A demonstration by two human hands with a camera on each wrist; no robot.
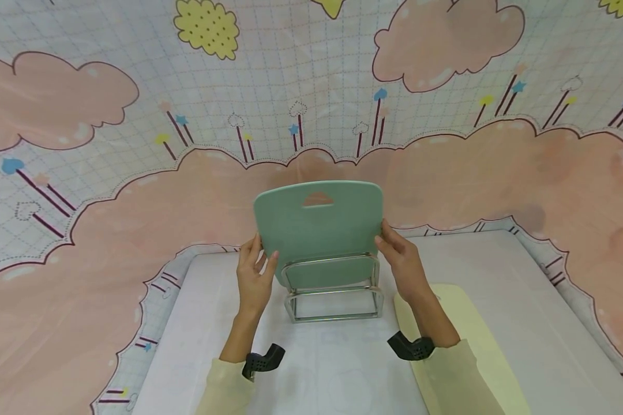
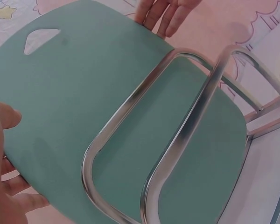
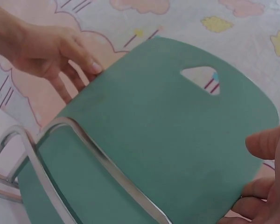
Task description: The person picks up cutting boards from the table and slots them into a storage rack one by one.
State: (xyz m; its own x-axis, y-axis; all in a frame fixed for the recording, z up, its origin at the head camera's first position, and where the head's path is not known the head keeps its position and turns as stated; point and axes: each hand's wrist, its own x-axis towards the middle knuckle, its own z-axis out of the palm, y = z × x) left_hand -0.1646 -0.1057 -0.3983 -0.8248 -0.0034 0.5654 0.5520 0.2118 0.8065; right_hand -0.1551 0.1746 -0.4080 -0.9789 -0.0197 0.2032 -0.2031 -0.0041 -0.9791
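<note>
The left hand's point(image 1: 255, 276) fingers grasp the green board point(image 1: 319, 230) by its left edge, behind the metal rack's point(image 1: 337, 318) 2 loops; the right hand's point(image 1: 407, 268) fingers grasp its right edge, near a yellow board point(image 1: 469, 323).

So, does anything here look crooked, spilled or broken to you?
Nothing stands out as spilled or damaged. The green board shows no visible crack, its lower part behind bars of the metal rack. The yellow board simply lies flat, slightly angled, on the white table.
</note>
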